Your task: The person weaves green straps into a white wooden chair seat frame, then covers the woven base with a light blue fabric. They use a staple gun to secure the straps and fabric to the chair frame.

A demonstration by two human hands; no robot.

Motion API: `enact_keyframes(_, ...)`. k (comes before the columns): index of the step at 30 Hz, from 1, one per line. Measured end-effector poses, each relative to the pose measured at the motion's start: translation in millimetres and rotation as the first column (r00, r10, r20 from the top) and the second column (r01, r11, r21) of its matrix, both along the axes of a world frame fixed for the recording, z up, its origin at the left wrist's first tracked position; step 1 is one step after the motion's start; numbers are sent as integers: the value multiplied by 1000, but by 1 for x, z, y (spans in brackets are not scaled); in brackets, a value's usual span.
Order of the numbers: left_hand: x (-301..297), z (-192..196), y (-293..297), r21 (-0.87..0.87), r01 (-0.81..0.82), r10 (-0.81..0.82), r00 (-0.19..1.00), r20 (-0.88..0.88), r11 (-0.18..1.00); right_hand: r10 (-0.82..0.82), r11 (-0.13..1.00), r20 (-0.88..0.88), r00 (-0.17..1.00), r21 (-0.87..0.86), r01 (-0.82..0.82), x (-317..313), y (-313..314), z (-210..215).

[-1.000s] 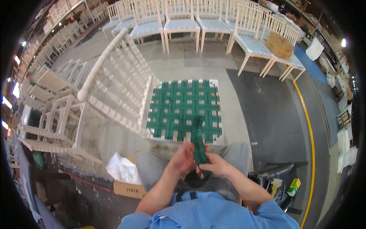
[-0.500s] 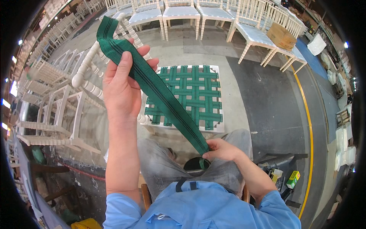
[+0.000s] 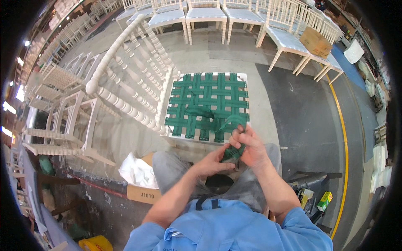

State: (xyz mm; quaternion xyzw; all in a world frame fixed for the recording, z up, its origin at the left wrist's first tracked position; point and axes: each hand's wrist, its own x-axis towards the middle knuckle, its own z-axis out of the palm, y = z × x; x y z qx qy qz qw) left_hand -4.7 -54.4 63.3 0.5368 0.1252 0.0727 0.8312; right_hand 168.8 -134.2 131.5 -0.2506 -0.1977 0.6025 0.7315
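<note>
Webbing (image 3: pixel 235 154) pinched in fingers (image 3: pixel 248 140), left hand (image 3: pixel 212 163) and right hand (image 3: pixel 254 151) | woven seat (image 3: pixel 208 93) ahead | chair back (image 3: pixel 112 54), carton (image 3: pixel 137 193) leftward | yellow-green box (image 3: pixel 324 201) rightward

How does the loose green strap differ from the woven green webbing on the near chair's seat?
The loose strap bends and curls in the left hand and the right hand, while the woven webbing lies flat across the white chair. The loose strap shows a partly blurred loop, whereas the woven webbing is a clear grid of many strips crossing, with gaps between. Both are green.
</note>
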Motion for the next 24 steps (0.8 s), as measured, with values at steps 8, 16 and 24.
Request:
enact_keyframes(8, -20, 29, 31, -383, 124, -173, 980, -96, 915, -422, 903, -79, 903, -124, 411, 67, -15, -5)
enact_keyframes(16, 17, 101, 57, -251, -44, 26, 997, -75, 967, -581, 797, -243, 777, 24, 604, 156, -47, -25)
enact_keyframes(24, 42, 149, 56, -43, -145, 145, 989, -4, 988, -399, 862, -329, 856, -453, 227, 45, -76, -71)
